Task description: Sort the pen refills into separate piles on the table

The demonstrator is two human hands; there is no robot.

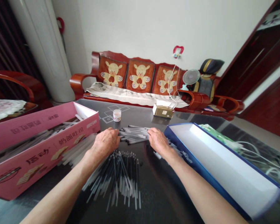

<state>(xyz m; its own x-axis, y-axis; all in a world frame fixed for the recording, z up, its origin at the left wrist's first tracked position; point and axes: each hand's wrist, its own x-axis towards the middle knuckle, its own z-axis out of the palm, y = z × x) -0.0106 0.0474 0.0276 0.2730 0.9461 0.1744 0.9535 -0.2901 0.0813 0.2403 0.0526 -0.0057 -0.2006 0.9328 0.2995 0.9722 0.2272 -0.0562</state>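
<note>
1. White wall (130,28) and red-brown wooden sofa (77,81) stood behind the loose pile of translucent plastic tubes with black ends (135,133), which lay on a glossy black table (157,200).
2. The left hand (107,140), fingers curled narrow, was at the pile's left end; the right hand (158,140), fingers also narrow, at its right end. Whether they gripped tubes, I could not tell.
3. Before the pile spread thin dark ink refills (123,172).
4. Left of it stood a long pink cardboard box (56,144); right of it, a long blue box, white inside (224,168).
</note>
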